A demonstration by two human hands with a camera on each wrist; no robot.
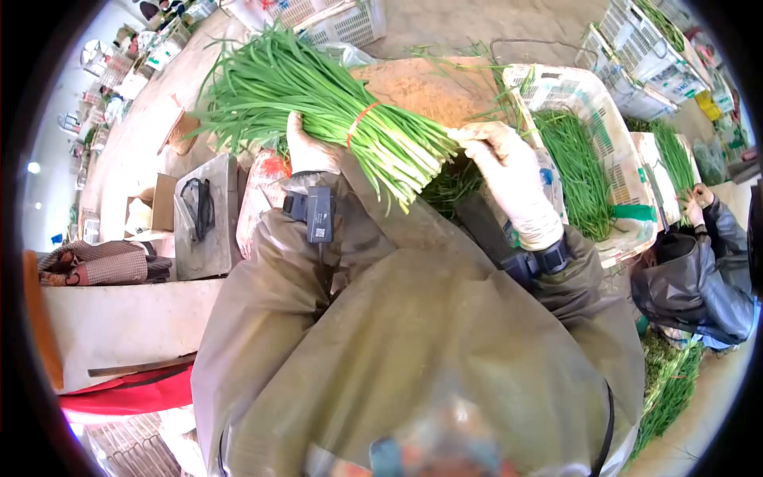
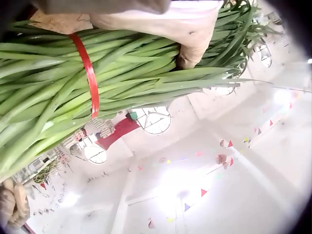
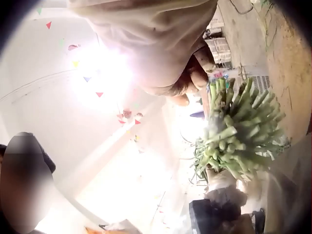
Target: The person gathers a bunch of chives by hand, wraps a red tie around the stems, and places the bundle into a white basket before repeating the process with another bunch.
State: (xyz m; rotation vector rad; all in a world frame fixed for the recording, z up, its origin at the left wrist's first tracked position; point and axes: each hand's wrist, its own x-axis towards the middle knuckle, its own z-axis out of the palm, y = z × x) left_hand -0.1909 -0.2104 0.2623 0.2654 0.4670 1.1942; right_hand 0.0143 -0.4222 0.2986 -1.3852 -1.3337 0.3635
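"Left hand [image 1: 311, 151] first: state of grip?"

"Clamped on the bunch [image 1: 326, 91], just on the leaf side of the red band [image 1: 362, 122]. Bunch is held up in front of the smock [image 1: 413, 318]."

"Right hand [image 1: 505, 163]?"

"Fingers bent, tips at the stalk ends [image 3: 234, 141]. Whether they pinch a stalk, cannot tell."

"Axis?"

"Long axis aslant: leaves [image 1: 254, 87] to the far left, stalk ends to the right and nearer the smock. From the left grip, the ends lie rightward, past the band. Right hand is nearer to them; my judgement is that any work there turns on this."

"Surface?"

"Brown board [image 1: 429, 83] beyond the bunch. Loose greens [image 1: 457, 191] lie below the stalk ends. White crate [image 1: 556, 89] at right, with greens in it."

"Room?"

"Stacked crates [image 1: 656, 52] farther off at right; second person [image 1: 687, 270] at far right, near other greens [image 1: 675, 159]. Pennants [image 2: 204, 193] overhead."
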